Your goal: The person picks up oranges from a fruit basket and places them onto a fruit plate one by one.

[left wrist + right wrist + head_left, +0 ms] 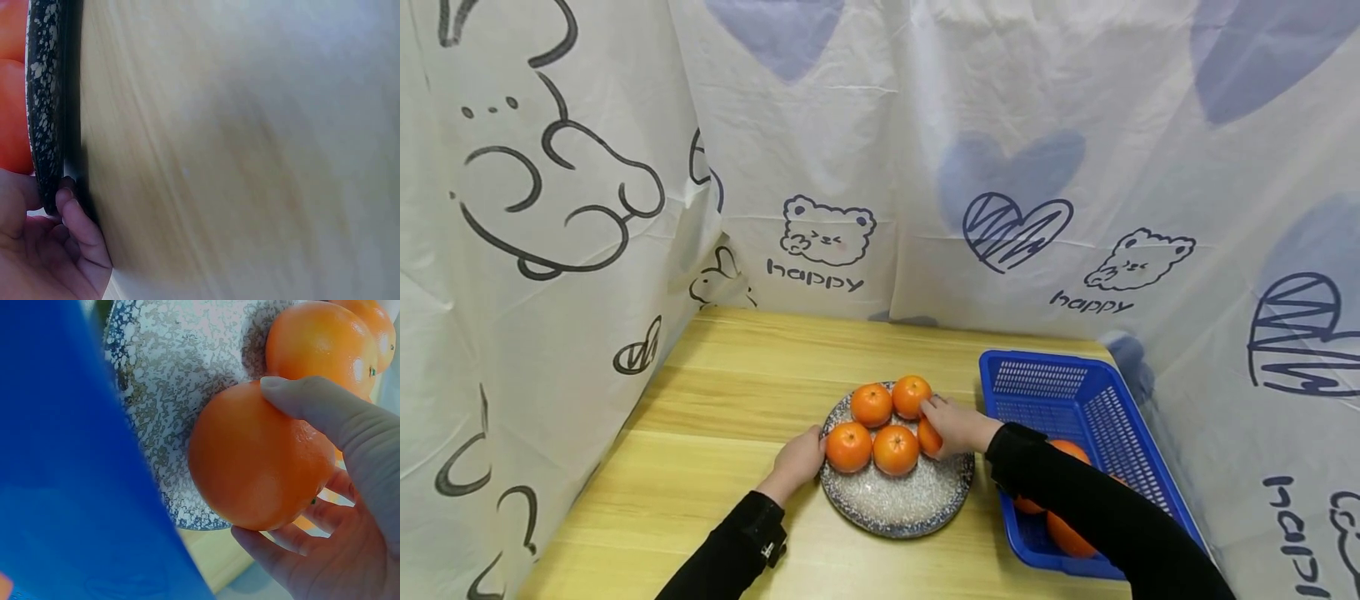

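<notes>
A round speckled grey plate point(917, 500) with a dark rim carries several oranges, one of them the front-left orange point(848, 447). My left hand point(800, 457) grips the plate's left edge; in the left wrist view its thumb and fingers pinch the dark rim point(45, 106). At the plate's right side my right hand point(957, 427) holds an orange point(256, 459), thumb on top and fingers curled round the far side. That orange is partly hidden by the hand in the head view. Whether it touches the plate I cannot tell.
Right of the plate stands a blue plastic basket point(1037, 402) with several oranges point(1070, 537) inside, partly covered by the right sleeve. The wooden table point(722, 417) is bounded by printed white cloth point(895, 167) at the back and sides.
</notes>
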The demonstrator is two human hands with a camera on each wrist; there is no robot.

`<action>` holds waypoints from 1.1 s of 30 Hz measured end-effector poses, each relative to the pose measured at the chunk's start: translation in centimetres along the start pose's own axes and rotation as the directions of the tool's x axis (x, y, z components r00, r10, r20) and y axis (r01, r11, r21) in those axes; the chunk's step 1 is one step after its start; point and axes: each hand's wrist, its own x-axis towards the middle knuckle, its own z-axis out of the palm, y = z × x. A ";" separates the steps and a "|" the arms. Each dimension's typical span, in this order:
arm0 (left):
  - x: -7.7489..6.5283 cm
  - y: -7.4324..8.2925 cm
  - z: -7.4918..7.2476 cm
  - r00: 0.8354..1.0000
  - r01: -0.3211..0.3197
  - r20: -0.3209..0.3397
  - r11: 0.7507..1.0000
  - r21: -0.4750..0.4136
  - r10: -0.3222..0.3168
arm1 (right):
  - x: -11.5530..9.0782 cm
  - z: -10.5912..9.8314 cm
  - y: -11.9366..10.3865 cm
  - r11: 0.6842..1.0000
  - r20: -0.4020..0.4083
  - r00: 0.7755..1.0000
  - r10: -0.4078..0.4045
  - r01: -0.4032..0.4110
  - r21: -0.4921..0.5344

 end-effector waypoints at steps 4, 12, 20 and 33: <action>-0.1 0.0 -0.1 1.000 -0.005 0.008 1.000 0.001 0.005 | 0.0 0.0 -0.1 1.000 0.021 1.000 0.005 -0.005 0.021; -0.1 -0.1 -0.1 1.000 -0.019 -0.009 0.999 0.026 0.019 | 0.2 0.0 -0.2 0.997 0.073 0.996 0.050 -0.054 0.054; 0.0 -0.2 0.1 1.000 -0.021 -0.013 0.999 0.027 0.022 | -0.1 0.2 -0.2 0.995 0.087 0.995 0.055 -0.061 0.073; 0.0 -0.1 0.0 1.000 -0.014 -0.006 1.000 0.002 0.014 | -4.1 -4.8 0.7 0.955 0.070 0.994 0.079 -0.096 0.282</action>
